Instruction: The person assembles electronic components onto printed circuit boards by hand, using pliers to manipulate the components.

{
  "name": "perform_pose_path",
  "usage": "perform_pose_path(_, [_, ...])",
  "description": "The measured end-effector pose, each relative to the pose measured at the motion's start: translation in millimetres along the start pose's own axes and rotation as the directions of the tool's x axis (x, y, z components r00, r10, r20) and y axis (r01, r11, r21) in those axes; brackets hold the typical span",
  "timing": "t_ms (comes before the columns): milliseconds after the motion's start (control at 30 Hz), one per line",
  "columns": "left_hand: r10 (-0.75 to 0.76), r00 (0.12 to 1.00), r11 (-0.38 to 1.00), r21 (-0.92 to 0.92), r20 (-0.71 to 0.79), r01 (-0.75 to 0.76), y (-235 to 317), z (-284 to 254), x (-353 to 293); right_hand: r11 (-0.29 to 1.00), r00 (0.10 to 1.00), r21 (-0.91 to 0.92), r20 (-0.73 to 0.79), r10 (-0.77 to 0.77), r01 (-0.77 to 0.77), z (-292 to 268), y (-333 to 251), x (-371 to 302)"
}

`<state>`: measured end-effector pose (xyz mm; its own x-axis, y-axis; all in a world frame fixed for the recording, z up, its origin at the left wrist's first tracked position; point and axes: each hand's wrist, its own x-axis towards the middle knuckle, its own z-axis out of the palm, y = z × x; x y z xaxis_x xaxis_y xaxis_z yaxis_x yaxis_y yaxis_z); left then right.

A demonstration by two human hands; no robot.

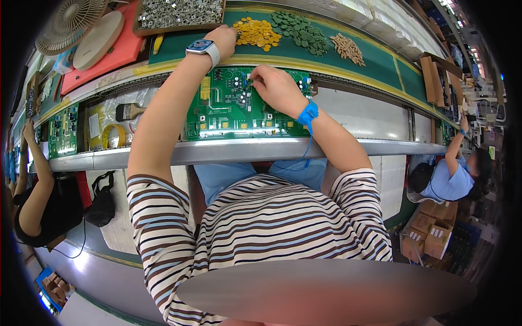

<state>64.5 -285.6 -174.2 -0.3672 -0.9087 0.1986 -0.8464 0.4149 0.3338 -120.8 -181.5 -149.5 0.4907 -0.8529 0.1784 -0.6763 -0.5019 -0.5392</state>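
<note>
The person's left hand (224,37) reaches far to the back shelf of the workbench, and its fingertips touch the near left edge of a pile of small yellow parts (256,32); the fingers are bent together into the pile, but I cannot tell if they already hold a part. A smart watch (202,48) with a white band sits on this wrist. The right hand (274,87) rests over the green circuit board (239,106), near the board's back edge, with thumb and forefinger pinched together on something very small at the board surface; the piece itself is too small to make out. A blue wrist strap (308,114) with a coiled cord is on the right wrist. The board lies in the conveyor channel, just behind the metal front rail (228,151) of the bench. Right of the yellow pile, on the same green shelf, lie a pile of dark green discs (302,31) and a smaller pile of tan parts (347,49). At the back left corner stands a tray of silver metal pieces (179,13).
</note>
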Motion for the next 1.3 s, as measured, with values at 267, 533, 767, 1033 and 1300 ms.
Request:
perform_pose_path(267, [-0.061, 0.992, 0.993, 0.103, 0.111, 0.05, 19, -18, -13, 0.999, 0.999, 0.016, 0.022, 0.027, -0.028, -4, -2, 0])
perform_pose_path(533, [-0.064, 0.996, 0.994, -0.091, -0.069, 0.057, 40, -42, -49, 0.997, 0.997, 0.021, 0.02, 0.07, -0.071, -7, -2, -2])
perform_pose_path(767, [-0.034, 0.976, 0.917, -0.395, -0.217, -0.056, 46, -62, -115, 1.0, 1.0, 0.002, -0.014, 0.013, -0.013, -3, -4, -3])
perform_pose_path(1033, [-0.175, 0.966, 0.873, -0.483, -0.189, 0.063, 42, -74, -151, 0.991, 0.993, -0.083, -0.058, -0.107, 0.102, 1, -3, -7])
perform_pose_path(1300, [-0.029, 0.999, 0.909, -0.418, -0.045, 0.008, 52, -79, -183, 0.993, 0.994, -0.068, -0.051, -0.096, 0.092, 0, 4, -8])
